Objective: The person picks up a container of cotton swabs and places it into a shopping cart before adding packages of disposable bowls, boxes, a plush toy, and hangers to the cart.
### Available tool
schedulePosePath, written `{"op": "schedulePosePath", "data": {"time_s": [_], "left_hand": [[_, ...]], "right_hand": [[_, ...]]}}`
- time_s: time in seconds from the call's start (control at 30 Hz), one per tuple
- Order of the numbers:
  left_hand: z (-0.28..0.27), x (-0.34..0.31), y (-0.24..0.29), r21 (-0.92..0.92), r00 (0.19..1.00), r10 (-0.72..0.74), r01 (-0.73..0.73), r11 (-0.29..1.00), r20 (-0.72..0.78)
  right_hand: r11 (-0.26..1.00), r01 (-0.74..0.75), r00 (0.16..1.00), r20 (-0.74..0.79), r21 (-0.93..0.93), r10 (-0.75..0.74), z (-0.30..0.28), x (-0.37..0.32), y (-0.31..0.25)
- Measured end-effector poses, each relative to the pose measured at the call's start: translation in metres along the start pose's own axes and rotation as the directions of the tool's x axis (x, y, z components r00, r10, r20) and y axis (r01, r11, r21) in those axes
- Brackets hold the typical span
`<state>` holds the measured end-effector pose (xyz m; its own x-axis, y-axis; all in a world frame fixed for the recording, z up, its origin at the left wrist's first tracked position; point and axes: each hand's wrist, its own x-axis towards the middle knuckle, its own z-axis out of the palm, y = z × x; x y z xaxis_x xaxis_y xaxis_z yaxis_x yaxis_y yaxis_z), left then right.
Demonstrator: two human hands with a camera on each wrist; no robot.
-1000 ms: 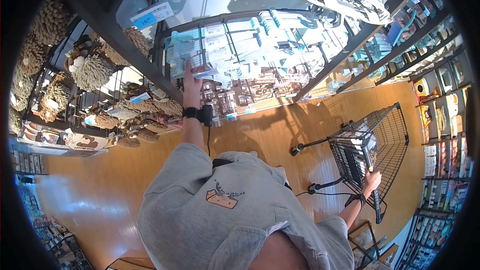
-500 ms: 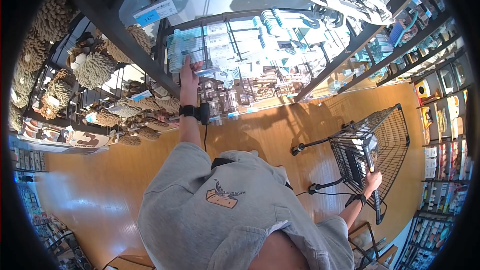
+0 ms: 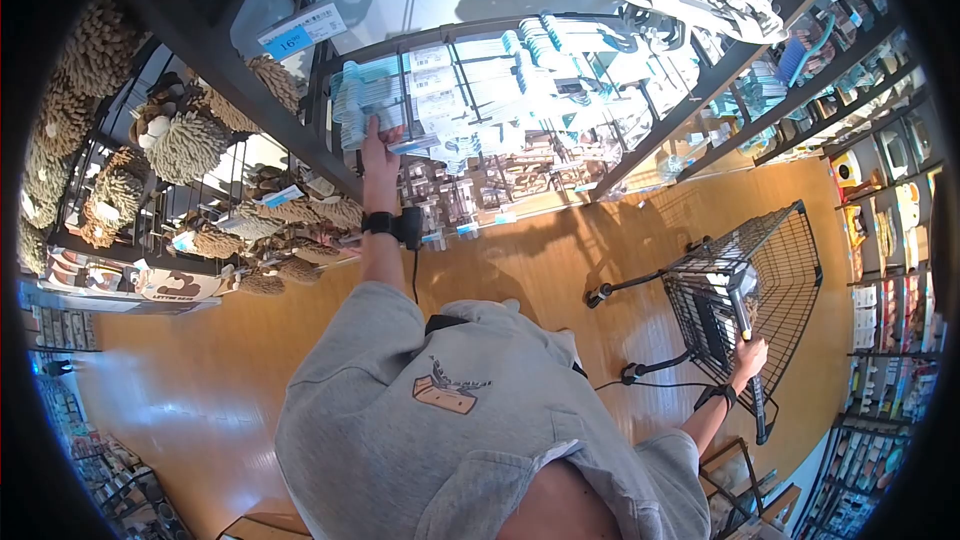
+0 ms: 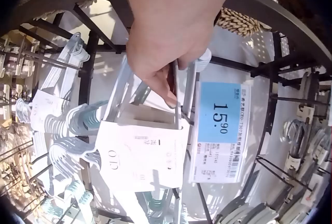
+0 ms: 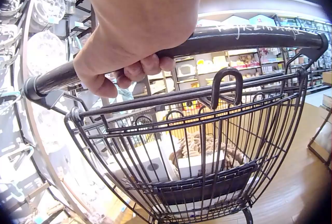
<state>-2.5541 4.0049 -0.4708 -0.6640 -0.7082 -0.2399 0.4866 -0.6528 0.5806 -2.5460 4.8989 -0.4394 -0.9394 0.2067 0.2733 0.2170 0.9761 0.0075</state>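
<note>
My left hand (image 3: 379, 155) reaches up to a shelf display of pale blue and white clothes hangers (image 3: 365, 90). In the left wrist view, its curled fingers (image 4: 167, 92) grip the hangers at the top of a pack with a white card label (image 4: 142, 154). The thumb is mostly hidden there. My right hand (image 5: 137, 32) wraps around the dark handle (image 5: 249, 38) of a black wire shopping cart (image 3: 775, 275). Inside the cart lie a beige tufted item (image 5: 199, 146) and a white box (image 5: 150, 159).
Tufted duster or mop heads (image 3: 185, 140) hang on the left rack. A blue and white price tag (image 4: 220, 115) sits beside the hanger pack. White hangers (image 3: 700, 0) hang higher up. Stocked shelves (image 3: 885, 240) line the right side, across the wooden floor (image 3: 200, 390).
My left hand has drawn slightly down and left at the hangers, and its fingers show more clearly. The right hand stays on the cart handle; the cart sits marginally farther right.
</note>
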Motion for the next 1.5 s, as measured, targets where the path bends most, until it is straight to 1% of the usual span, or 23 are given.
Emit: {"op": "schedulePosePath", "data": {"time_s": [0.03,0.13,0.23,0.3,0.33,0.4,0.47,0.53,0.63,0.67,0.73,0.77,0.83,0.87,0.93,1.03,1.07,1.13,1.23,1.33,1.43,1.5], "left_hand": [[-0.003,0.004,-0.003,0.001,1.0,-0.011,0.011,1.0,-0.016],[-0.003,0.001,-0.009,-0.102,0.999,-0.016,0.013,0.995,-0.032],[-0.004,0.0,-0.007,-0.102,1.0,0.002,-0.003,0.995,-0.013],[-0.005,0.005,-0.004,-0.119,0.999,-0.043,0.042,0.992,-0.006],[-0.007,0.005,-0.004,-0.12,0.999,-0.044,0.043,0.992,-0.005],[-0.004,-0.009,0.0,-0.031,0.994,0.071,-0.069,0.997,0.078],[-0.007,-0.013,0.003,-0.046,0.995,0.049,-0.046,0.998,0.088],[-0.014,-0.014,0.003,-0.061,0.995,0.029,-0.023,0.998,0.099],[-0.039,-0.002,-0.012,-0.1,0.999,0.02,-0.016,0.995,0.044],[-0.062,0.012,-0.02,-0.213,0.999,-0.011,0.019,0.977,0.038],[-0.072,0.021,-0.022,-0.324,0.998,-0.046,0.057,0.944,0.042],[-0.073,0.016,-0.019,-0.302,0.989,-0.019,0.064,0.951,0.148],[-0.06,-0.004,-0.007,-0.281,0.97,0.009,0.063,0.958,0.245],[-0.04,-0.019,0.001,-0.212,0.983,0.017,0.023,0.977,0.183],[-0.025,-0.028,0.006,-0.139,0.992,0.03,-0.013,0.99,0.124],[-0.017,-0.026,0.007,-0.145,0.99,0.023,-0.002,0.989,0.14],[-0.014,-0.027,0.006,-0.116,0.979,0.025,-0.002,0.993,0.202],[-0.006,-0.027,0.003,-0.086,0.965,0.026,-0.003,0.996,0.262],[0.011,-0.032,0.0,-0.117,0.968,-0.004,0.034,0.993,0.252],[0.01,-0.029,-0.004,-0.12,0.974,0.051,-0.025,0.992,0.22],[-0.002,-0.02,-0.005,-0.072,0.952,0.026,-0.004,0.997,0.304],[0.009,-0.026,-0.004,-0.005,0.935,-0.027,0.03,1.0,0.353]], "right_hand": [[1.0,-0.006,1.0,0.01,0.002,0.006,-0.001,0.0,-0.001],[1.0,0.012,1.0,-0.015,-0.011,-0.012,0.006,0.001,0.005],[0.999,0.013,1.0,0.008,-0.053,-0.012,0.0,0.001,0.0],[0.999,0.012,1.0,0.01,-0.051,-0.011,-0.001,0.001,-0.002],[0.999,0.008,1.0,0.014,-0.051,-0.007,-0.002,0.001,-0.003],[0.999,-0.003,1.0,0.03,-0.042,0.004,-0.001,0.002,-0.002],[0.999,-0.01,0.999,0.047,-0.032,0.012,-0.002,0.002,-0.003],[0.999,-0.003,1.0,0.027,-0.034,0.004,-0.003,0.001,-0.005],[0.999,-0.009,0.999,0.032,-0.045,0.011,-0.005,0.001,-0.007],[0.999,-0.01,0.999,0.032,-0.045,0.011,-0.005,0.001,-0.008],[0.999,0.013,1.0,0.008,-0.036,-0.013,-0.002,0.001,-0.006],[0.999,0.012,1.0,0.007,-0.039,-0.012,-0.002,0.0,-0.006],[0.999,0.011,1.0,-0.014,-0.051,-0.012,0.0,0.001,-0.006],[0.999,0.017,1.0,-0.012,-0.051,-0.017,-0.001,0.001,-0.008],[0.998,0.014,1.0,-0.021,-0.058,-0.015,-0.005,-0.001,-0.012],[0.999,-0.017,1.0,0.009,-0.028,0.017,0.002,0.002,-0.009],[1.0,-0.014,1.0,0.009,-0.028,0.014,0.002,0.002,-0.01],[1.0,-0.01,1.0,0.002,-0.021,0.01,0.001,0.001,-0.011],[0.998,-0.002,1.0,0.013,-0.056,0.003,0.002,0.002,-0.012],[0.999,-0.013,1.0,0.017,-0.052,0.014,0.003,0.002,-0.013],[0.998,-0.036,0.999,0.022,-0.054,0.037,0.004,0.003,-0.015],[0.998,-0.024,0.999,0.027,-0.05,0.026,0.002,0.003,-0.017]]}}
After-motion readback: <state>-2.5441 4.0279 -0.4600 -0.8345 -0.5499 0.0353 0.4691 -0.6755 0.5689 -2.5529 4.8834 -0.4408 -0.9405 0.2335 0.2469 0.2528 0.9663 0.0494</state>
